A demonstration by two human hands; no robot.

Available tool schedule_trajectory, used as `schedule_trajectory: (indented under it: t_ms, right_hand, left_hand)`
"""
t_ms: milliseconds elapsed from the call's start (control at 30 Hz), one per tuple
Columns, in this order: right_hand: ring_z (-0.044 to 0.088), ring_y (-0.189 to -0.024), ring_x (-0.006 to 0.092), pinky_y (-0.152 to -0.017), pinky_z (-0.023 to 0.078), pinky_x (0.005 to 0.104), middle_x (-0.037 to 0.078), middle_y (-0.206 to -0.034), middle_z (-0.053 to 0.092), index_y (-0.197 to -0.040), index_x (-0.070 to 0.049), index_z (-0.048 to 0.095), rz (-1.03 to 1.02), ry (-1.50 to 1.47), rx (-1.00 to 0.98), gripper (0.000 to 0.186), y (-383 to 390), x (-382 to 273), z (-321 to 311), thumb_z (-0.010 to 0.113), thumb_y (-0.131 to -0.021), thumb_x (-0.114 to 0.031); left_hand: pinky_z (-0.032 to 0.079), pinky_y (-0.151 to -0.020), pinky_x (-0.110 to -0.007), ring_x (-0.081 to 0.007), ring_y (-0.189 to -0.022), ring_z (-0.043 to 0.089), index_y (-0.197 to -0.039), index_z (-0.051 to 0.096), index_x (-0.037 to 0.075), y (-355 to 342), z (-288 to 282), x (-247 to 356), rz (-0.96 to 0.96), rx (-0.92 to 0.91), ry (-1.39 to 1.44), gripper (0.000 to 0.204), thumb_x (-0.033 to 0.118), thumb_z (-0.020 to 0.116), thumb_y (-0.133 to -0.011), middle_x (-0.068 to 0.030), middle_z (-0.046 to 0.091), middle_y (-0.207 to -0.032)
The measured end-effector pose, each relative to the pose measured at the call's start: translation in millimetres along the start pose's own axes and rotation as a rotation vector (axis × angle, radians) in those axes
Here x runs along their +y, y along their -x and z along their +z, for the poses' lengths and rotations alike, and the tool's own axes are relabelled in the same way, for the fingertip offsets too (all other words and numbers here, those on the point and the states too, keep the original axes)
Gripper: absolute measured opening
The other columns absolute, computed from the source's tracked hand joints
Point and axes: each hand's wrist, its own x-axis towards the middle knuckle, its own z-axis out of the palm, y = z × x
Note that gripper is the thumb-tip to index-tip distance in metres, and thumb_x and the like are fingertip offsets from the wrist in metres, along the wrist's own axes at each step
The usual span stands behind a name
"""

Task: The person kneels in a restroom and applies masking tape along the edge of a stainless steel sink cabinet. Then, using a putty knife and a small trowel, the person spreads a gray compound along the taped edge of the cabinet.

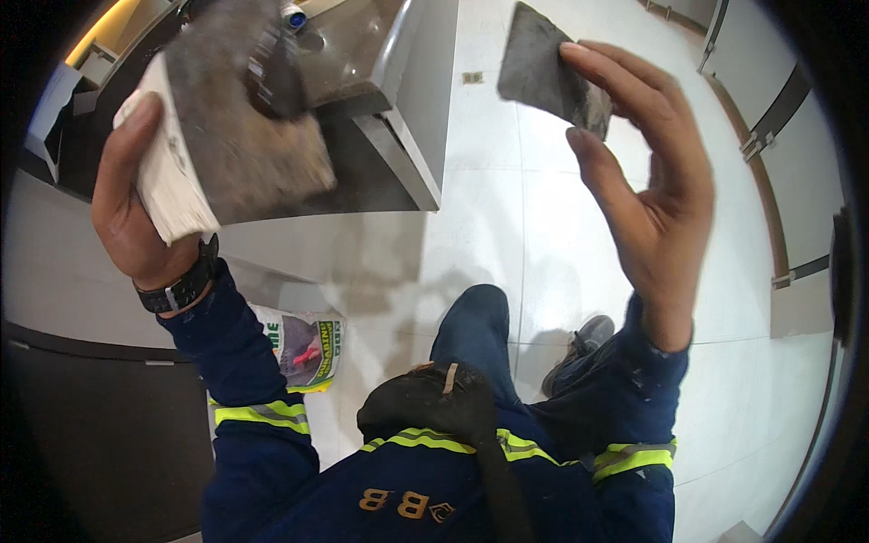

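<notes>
In my left hand [136, 204] is a thick flat block [244, 154] with a smeared grey-brown face and a cream side edge. The thumb lies along that edge, and the other fingers are hidden behind it. A dark ridged piece [276, 77] overlaps the block's face; motion blur hides whether it is a handle. On the right, raised over the floor, my right hand [661, 172] pinches a thin, dark grey, roughly square scraper-like plate [543, 72] by its near corner, between thumb and fingers. The plate and the block are well apart.
A dark-topped counter [348, 45] with a sharp corner stands beyond my left hand. A printed bag [308, 348] rests on the white tiled floor [471, 235] beside my left forearm. Pale panels [769, 54] line the right side. A dark pouch [425, 403] hangs at my waist.
</notes>
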Motion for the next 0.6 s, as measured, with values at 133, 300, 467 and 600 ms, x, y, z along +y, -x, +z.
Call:
schedule_trajectory:
  t_ms: [133, 300, 467, 600]
  right_hand:
    - [0.064, -0.124, 0.0286, -0.103, 0.057, 0.0447, 0.01, -0.134, 0.066, -0.128, -0.018, 0.072, -0.183, 0.083, -0.143, 0.04, -40.2, -19.7, -12.9, 0.071, -0.091, -0.004]
    - [0.066, -0.114, 0.0272, -0.096, 0.057, 0.0401, 0.01, -0.131, 0.065, -0.124, -0.023, 0.075, -0.099, 0.191, -0.268, 0.055, -55.2, -55.5, -7.9, 0.075, -0.078, 0.006]
    - [0.065, -0.112, 0.028, -0.095, 0.057, 0.0402, 0.01, -0.126, 0.066, -0.123, -0.021, 0.076, -0.025, 0.256, -0.274, 0.058, -39.7, -50.8, 3.5, 0.075, -0.073, 0.011]
    - [0.065, -0.117, 0.0279, -0.096, 0.057, 0.0393, 0.012, -0.129, 0.066, -0.125, -0.017, 0.074, 0.242, 0.097, -0.239, 0.052, -7.3, -46.6, 17.8, 0.071, -0.08, 0.008]
  left_hand:
    - [0.058, -0.093, -0.036, -0.0272, -0.106, 0.072, -0.136, 0.053, -0.013, -1.5, 34.8, 5.7, -0.232, 0.178, -0.169, 0.054, 0.021, 0.061, -0.094, -0.0262, 0.068, -0.119]
    - [0.057, -0.087, -0.031, -0.0216, -0.096, 0.072, -0.134, 0.056, -0.012, -2.7, 59.1, 6.5, -0.274, 0.338, -0.317, 0.057, 0.022, 0.067, -0.089, -0.0211, 0.07, -0.113]
    - [0.058, -0.088, -0.031, -0.0223, -0.098, 0.072, -0.133, 0.056, -0.012, -1.5, 49.1, 1.7, -0.295, 0.259, -0.288, 0.054, 0.023, 0.065, -0.092, -0.0216, 0.07, -0.115]
    - [0.058, -0.1, -0.039, -0.0326, -0.116, 0.069, -0.142, 0.045, -0.014, -4.5, 10.7, 14.8, -0.238, 0.207, -0.146, 0.062, 0.03, 0.057, -0.099, -0.0261, 0.064, -0.129]
